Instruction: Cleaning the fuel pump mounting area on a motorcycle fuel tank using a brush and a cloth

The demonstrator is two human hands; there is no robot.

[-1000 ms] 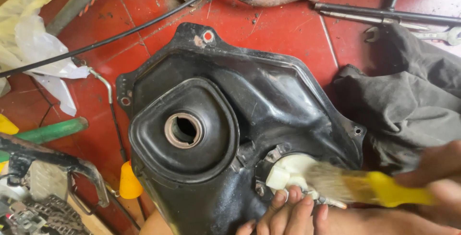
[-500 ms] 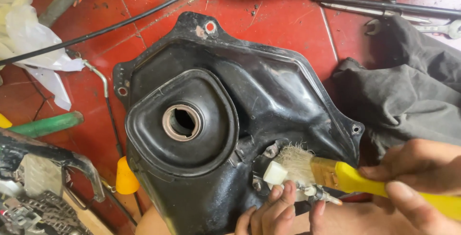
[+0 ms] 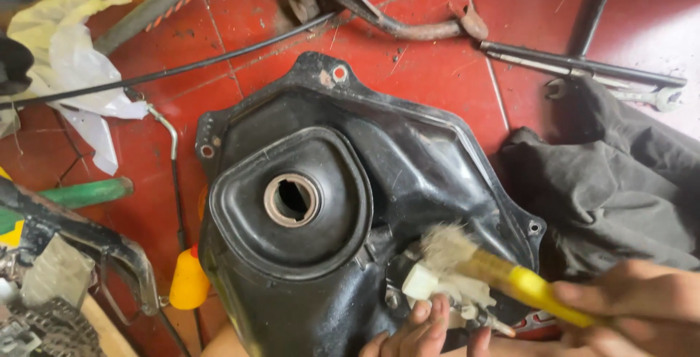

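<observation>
At the bottom edge of the head view, the left hand (image 3: 419,331) shows only as a few fingertips curled against a small white fitting (image 3: 421,282) on the near side of the black fuel tank (image 3: 408,160); the palm and wrist are cut off by the frame, so whether the fingers pinch the fitting or only steady it cannot be told. The right hand (image 3: 638,306), blurred and partly out of view at the lower right corner, is clenched around the yellow handle of a paintbrush (image 3: 503,273), whose pale bristles lie on the tank just above the white fitting.

The tank lies flat on the red tiled floor (image 3: 452,72), its round filler opening (image 3: 292,199) facing up and left of the brush. A dark grey cloth (image 3: 620,182) is bunched just beside the tank's right edge. On the left, a yellow tool handle (image 3: 188,280) touches the tank's side, and a green handle (image 3: 80,193) and dark metal parts are half cut off.

Farther away, a thin black cable (image 3: 182,69) crosses the floor, with crumpled white plastic (image 3: 73,72) at the left, a rusty bent metal part (image 3: 394,21) beyond the tank and a spanner (image 3: 649,96) at the right.
</observation>
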